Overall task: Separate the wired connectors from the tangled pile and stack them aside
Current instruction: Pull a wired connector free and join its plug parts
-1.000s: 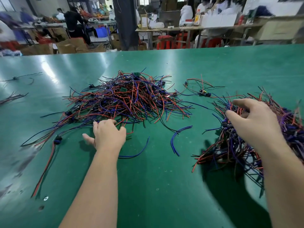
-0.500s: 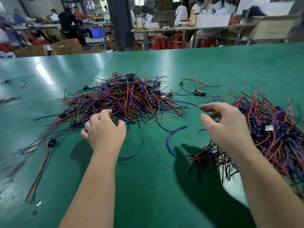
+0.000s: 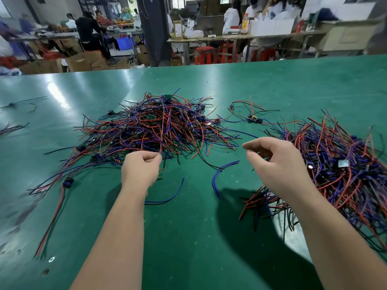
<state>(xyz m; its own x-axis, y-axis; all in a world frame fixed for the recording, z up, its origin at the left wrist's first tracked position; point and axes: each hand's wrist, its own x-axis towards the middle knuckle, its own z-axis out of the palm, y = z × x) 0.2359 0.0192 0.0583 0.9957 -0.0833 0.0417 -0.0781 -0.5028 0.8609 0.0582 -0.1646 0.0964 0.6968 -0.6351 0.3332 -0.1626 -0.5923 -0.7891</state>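
A tangled pile (image 3: 159, 126) of red, blue and black wired connectors lies in the middle of the green table (image 3: 188, 237). A second heap of sorted connectors (image 3: 335, 164) lies at the right. My left hand (image 3: 140, 170) is at the near edge of the tangled pile, fingers curled, thumb and forefinger pinching a thin wire that runs up into the pile. My right hand (image 3: 274, 164) hovers between the two heaps with loosely curled fingers and holds nothing.
Loose blue wires (image 3: 217, 174) and a single blue wire (image 3: 167, 197) lie between my hands. One connector (image 3: 254, 120) sits apart behind the heaps; another (image 3: 68, 182) trails red wires at the left. Stray wires (image 3: 12, 127) lie far left. People work at benches behind.
My right hand has left the right heap and moved left, empty. My left hand has lifted off the table to the pile's near edge and closed on a wire.
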